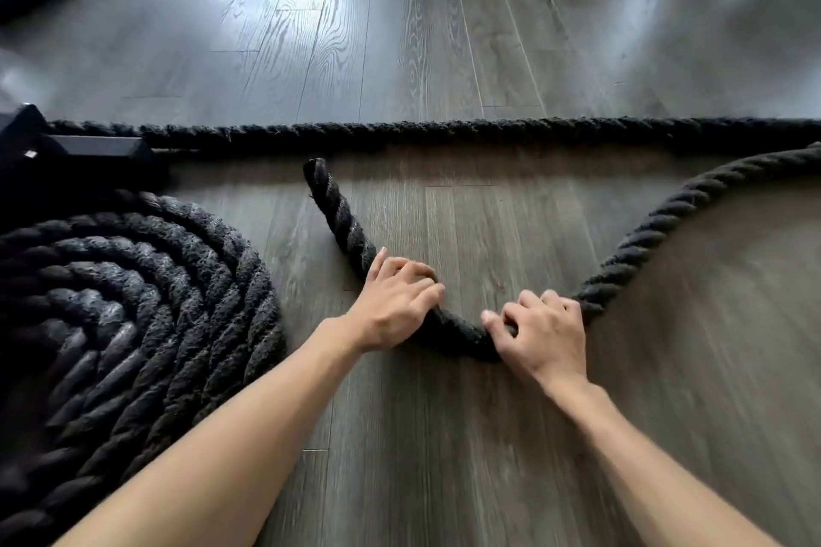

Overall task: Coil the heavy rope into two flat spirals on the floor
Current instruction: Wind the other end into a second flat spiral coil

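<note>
Left hand [395, 302], right hand [540, 333] both grip rope [457, 332] bend; flat coil [133, 302] 9 o'clock, black weight [89, 149] 10 o'clock.

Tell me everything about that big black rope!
The rope is thick, black and fuzzy, twisted from fat strands. On the left, part of it lies wound in a flat spiral on the grey wooden floor. A straight stretch runs across behind. Its loose end lies on the floor, and the rope bends in a U between the left hand and the right hand, which both grip it, then curves off to the right edge.
</note>
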